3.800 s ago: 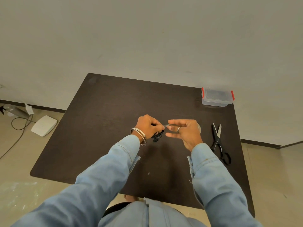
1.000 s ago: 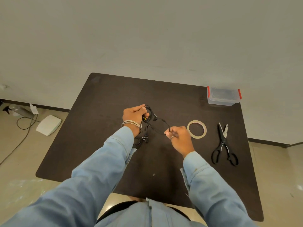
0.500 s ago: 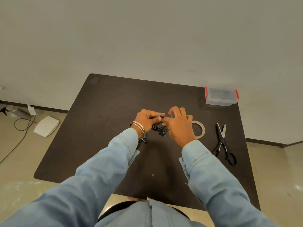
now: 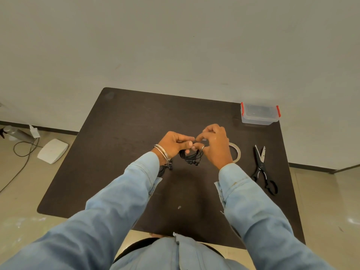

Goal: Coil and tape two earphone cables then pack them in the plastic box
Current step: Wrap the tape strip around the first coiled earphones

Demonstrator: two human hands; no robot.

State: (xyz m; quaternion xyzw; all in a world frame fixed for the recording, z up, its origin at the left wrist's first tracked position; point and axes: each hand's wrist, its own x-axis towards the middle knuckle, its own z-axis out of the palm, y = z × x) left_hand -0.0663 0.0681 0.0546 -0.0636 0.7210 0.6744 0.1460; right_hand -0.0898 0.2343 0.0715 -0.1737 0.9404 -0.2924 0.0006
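Earphone coil [image 4: 191, 155] is pinched at its top by left hand [image 4: 173, 143] and right hand [image 4: 213, 146], loops hanging below the grip. Risk: loops could spring loose if either pinch is relaxed. Tape roll [image 4: 235, 152] right of grip; plastic box [image 4: 260, 114] beyond, lid on.

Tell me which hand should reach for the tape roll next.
Right hand, probably: the tape roll lies just beside it, scissors beyond. The left hand can hold the coiled earphone cable.

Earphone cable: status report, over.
Left hand and right hand both pinch the coiled earphone cable above the table. Tape roll and scissors idle at right. Plastic box lidded, far corner. Nothing in the way.
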